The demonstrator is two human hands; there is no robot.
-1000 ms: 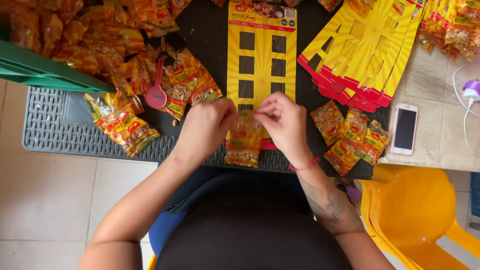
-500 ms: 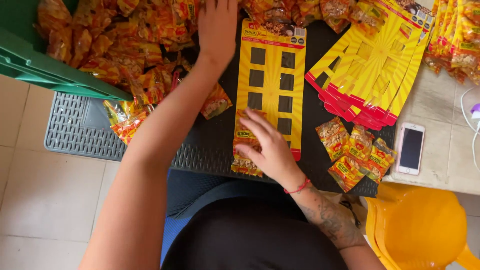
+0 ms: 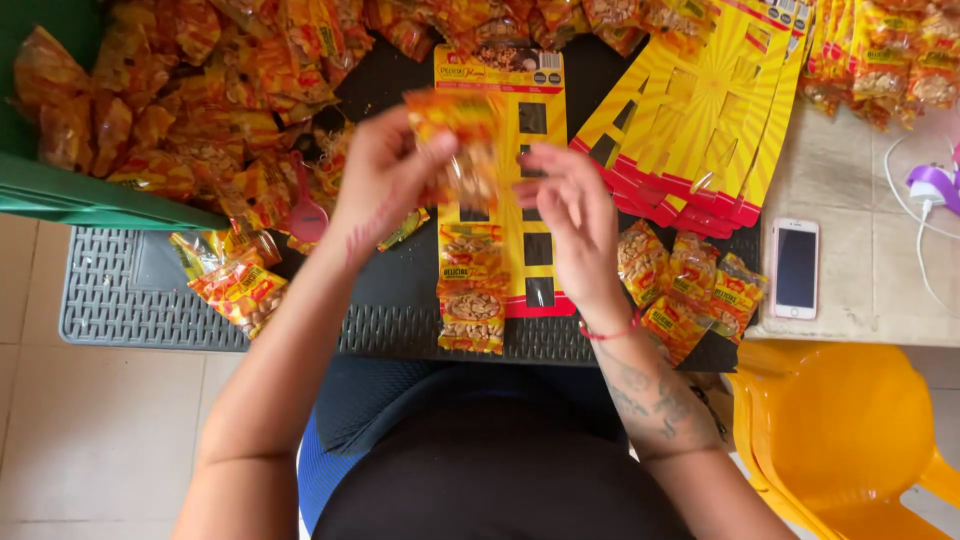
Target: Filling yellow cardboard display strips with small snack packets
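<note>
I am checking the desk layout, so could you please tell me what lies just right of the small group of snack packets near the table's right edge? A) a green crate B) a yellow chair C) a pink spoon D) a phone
D: the phone lies face up on the pale tabletop, just right of the small group of snack packets.

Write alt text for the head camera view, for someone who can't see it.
A person's left hand lifts a peanut packet above a yellow display card while the right hand reaches for it. More packets are heaped at left.
</note>
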